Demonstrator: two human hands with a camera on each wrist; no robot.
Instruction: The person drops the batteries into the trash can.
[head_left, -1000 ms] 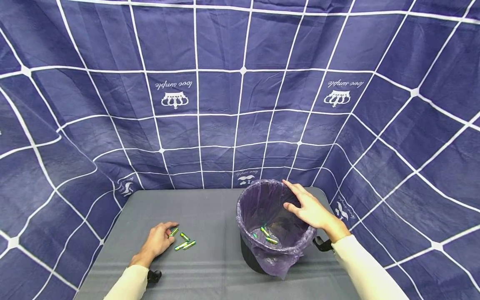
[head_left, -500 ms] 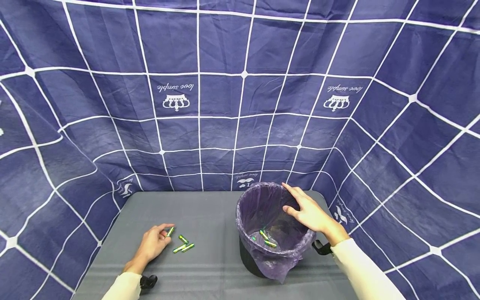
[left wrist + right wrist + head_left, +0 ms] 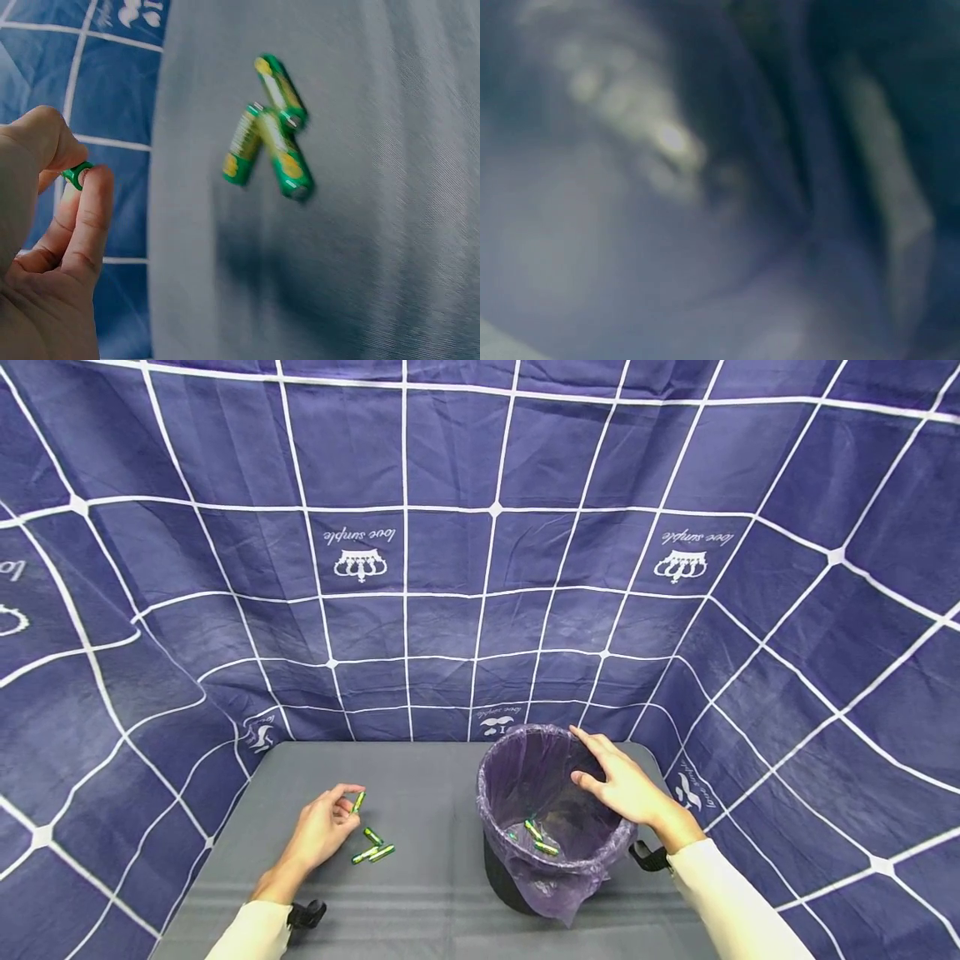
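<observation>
My left hand pinches a green and yellow battery between thumb and fingertips, above the grey table. In the left wrist view the green end of that battery shows between the fingertips. Beside the hand, three similar batteries lie in a small cluster on the table. My right hand rests along the right rim of a black trash can lined with a purple bag. Its visible fingers are fairly straight and the thumb points inward over the opening. Several batteries lie inside the bag.
A grey-covered table spreads under everything. Blue cloth with white grid lines stands behind and at both sides. The right wrist view is blurred, with mostly purple bag close to the lens.
My left hand has lifted the battery off the table, away from the other three, and moved it slightly forward. The right hand stays on the trash can's rim.
</observation>
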